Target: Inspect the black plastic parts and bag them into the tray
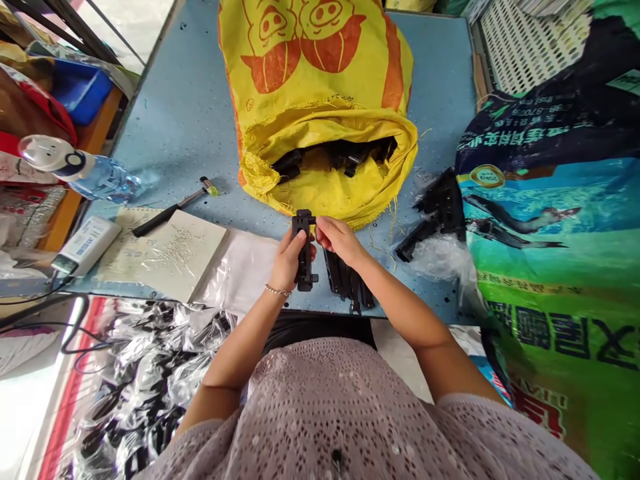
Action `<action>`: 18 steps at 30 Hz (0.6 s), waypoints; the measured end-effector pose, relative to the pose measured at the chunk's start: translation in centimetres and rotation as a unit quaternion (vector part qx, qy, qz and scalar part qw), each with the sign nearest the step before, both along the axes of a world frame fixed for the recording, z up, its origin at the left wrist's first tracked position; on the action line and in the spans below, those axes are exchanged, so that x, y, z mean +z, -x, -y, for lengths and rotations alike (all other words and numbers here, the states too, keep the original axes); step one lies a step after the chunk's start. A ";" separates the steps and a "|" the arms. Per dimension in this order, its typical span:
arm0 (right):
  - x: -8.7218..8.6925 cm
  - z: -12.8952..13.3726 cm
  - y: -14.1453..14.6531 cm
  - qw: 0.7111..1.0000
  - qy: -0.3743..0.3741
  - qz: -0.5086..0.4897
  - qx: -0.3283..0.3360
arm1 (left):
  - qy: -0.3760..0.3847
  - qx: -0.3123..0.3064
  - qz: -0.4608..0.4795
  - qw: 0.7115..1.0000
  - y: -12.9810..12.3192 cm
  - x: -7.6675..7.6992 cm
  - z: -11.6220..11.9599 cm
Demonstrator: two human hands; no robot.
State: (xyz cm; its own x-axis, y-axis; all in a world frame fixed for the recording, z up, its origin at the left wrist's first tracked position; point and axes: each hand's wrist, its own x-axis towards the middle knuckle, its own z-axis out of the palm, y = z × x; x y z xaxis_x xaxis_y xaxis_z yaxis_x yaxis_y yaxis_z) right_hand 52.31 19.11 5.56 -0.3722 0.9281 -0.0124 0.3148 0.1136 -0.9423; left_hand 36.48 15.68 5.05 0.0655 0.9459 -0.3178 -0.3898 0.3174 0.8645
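My left hand (289, 259) is closed around a long black plastic bracket (303, 250), held upright near the table's front edge with the thumb on its face. At the bracket's upper right side, my right hand (340, 239) pinches a small black knob-like piece (313, 221) that touches it; the fingers partly hide this piece. Under my right wrist lie several similar black plastic parts (343, 277). Just beyond both hands, a yellow woven sack (320, 193) lies with its mouth towards me, and black parts (353, 162) show inside it.
A small hammer (173, 208) and tiny pale pins (183, 252) lie on a board (200, 267) at left, by a water bottle (107, 179) and a white power bank (87, 245). More black parts (440, 213) and a green-blue sack (545, 247) are at right. Bagged parts (145, 393) lie below left.
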 end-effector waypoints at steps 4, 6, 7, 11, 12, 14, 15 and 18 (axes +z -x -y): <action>-0.9 4.2 0.3 0.974 -0.157 0.140 0.084 | 0.033 0.016 0.027 0.999 0.6 0.0 -0.7; -1.7 6.0 0.5 0.936 -0.263 0.218 0.086 | 0.052 0.011 0.040 0.998 0.4 0.0 -0.6; -2.1 6.6 0.6 0.920 -0.298 0.240 0.082 | 0.063 0.011 0.044 0.997 0.3 -0.1 -0.5; -2.9 6.1 -0.1 0.887 -0.371 0.248 0.120 | 0.132 0.017 0.068 0.989 0.0 -0.5 -0.2; -2.7 5.7 -0.4 0.879 -0.385 0.245 0.138 | 0.147 0.012 0.076 0.986 0.1 -0.5 -0.3; -2.1 4.9 -0.9 0.864 -0.406 0.248 0.166 | 0.168 -0.008 0.081 0.982 0.3 -0.5 -0.4; -1.8 4.6 -0.9 0.861 -0.408 0.247 0.175 | 0.179 -0.024 0.078 0.980 0.4 -0.3 -0.4; -1.2 4.9 -0.3 0.899 -0.342 0.197 0.190 | 0.170 -0.046 0.058 0.983 0.5 0.6 0.0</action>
